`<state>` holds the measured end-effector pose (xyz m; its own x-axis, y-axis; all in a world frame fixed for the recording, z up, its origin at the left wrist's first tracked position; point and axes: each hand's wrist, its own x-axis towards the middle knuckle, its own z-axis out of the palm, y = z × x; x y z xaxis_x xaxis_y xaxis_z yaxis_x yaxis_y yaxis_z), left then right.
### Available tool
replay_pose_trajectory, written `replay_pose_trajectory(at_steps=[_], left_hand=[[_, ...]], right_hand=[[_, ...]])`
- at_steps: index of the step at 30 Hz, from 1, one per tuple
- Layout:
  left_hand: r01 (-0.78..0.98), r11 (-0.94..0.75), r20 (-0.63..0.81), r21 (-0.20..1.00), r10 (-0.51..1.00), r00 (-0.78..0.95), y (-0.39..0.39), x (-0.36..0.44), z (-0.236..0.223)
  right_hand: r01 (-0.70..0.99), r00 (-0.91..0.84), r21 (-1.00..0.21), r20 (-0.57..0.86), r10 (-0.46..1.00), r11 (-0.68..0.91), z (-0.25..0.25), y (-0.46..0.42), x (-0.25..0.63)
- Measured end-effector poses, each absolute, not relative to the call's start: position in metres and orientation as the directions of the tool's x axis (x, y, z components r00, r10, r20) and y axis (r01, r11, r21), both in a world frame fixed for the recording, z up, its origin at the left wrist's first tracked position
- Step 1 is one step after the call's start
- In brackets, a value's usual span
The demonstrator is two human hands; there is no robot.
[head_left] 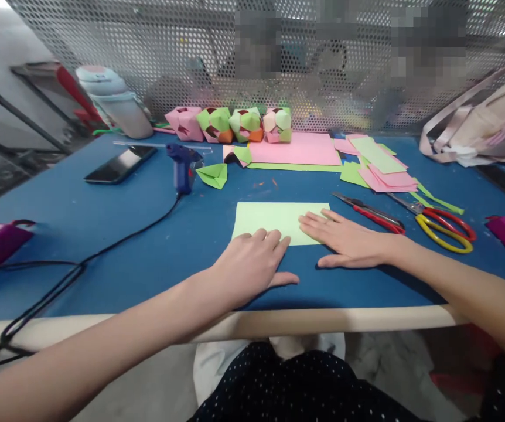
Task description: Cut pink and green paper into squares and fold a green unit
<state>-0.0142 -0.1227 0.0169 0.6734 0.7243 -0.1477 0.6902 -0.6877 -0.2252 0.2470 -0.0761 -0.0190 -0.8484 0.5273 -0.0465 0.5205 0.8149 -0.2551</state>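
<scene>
Pale-green paper [279, 217] lies flat on the blue table [138, 266] under the fingers of both grips, a plain rectangle with its long axis running left to right, roughly parallel to the table's near edge, its short ends facing the two sides. The left grip [250, 261] rests on the near-left part of the sheet, fingers bent and close together, thumb stretched well away from them to the right, pinching nothing. The right grip [349, 237] is spread flat, palm down, its fingertips on the sheet's right end and pointing left, its thumb apart on the near side, off the paper. Just beyond the right grip lies a red cutter [375, 215], its tip pointing away and to the left; scissors [446, 228] with red and yellow handles lie to the right of it, beyond the right forearm. Beyond and to the left of the left grip stands a blue glue gun [183, 170], with a folded green piece [214, 176] just beside it. Farther beyond both grips are pink sheets [296, 149] and, behind them to the left, four folded paper shapes [246, 125] in a row.
</scene>
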Motion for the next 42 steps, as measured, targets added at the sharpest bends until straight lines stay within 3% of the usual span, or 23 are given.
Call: replay_pose_trajectory(at_steps=[5, 9, 12, 16, 21, 26, 31, 36, 42], left_hand=[[0.665, -0.708, -0.144, -0.238, 0.703, 0.697, -0.122, -0.046, 0.011], [0.685, -0.709, -0.036, -0.166, 0.699, 0.714, -0.119, -0.073, 0.008], [0.69, -0.722, 0.087, -0.046, 0.685, 0.723, -0.114, -0.073, 0.013], [0.641, -0.755, 0.207, 0.139, 0.655, 0.727, -0.099, -0.037, 0.019], [0.601, -0.763, 0.308, 0.238, 0.646, 0.698, -0.065, 0.011, 0.001], [0.574, -0.791, 0.364, 0.21, 0.608, 0.705, -0.051, 0.012, -0.03], [0.566, -0.81, 0.31, 0.15, 0.582, 0.751, -0.052, 0.004, -0.039], [0.545, -0.83, 0.305, 0.122, 0.553, 0.775, -0.051, 0.003, -0.04], [0.568, -0.812, 0.255, 0.13, 0.581, 0.773, -0.052, 0.002, -0.04]], right_hand=[[0.598, -0.8, -0.162, -0.049, 0.598, 0.785, -0.024, -0.09, 0.284], [0.654, -0.754, -0.131, -0.03, 0.656, 0.745, -0.017, -0.101, 0.304], [0.69, -0.705, -0.195, 0.032, 0.708, 0.697, -0.002, -0.106, 0.294], [0.722, -0.546, -0.357, 0.232, 0.805, 0.593, 0.008, -0.092, 0.252], [0.593, -0.471, -0.495, 0.425, 0.773, 0.634, -0.017, -0.051, 0.195], [0.581, -0.419, -0.526, 0.461, 0.782, 0.621, -0.049, -0.039, 0.181], [0.633, -0.529, -0.422, 0.377, 0.76, 0.65, -0.053, -0.052, 0.183], [0.668, -0.582, -0.393, 0.255, 0.772, 0.632, -0.047, -0.053, 0.181], [0.696, -0.596, -0.313, 0.252, 0.763, 0.647, -0.051, -0.055, 0.183]])
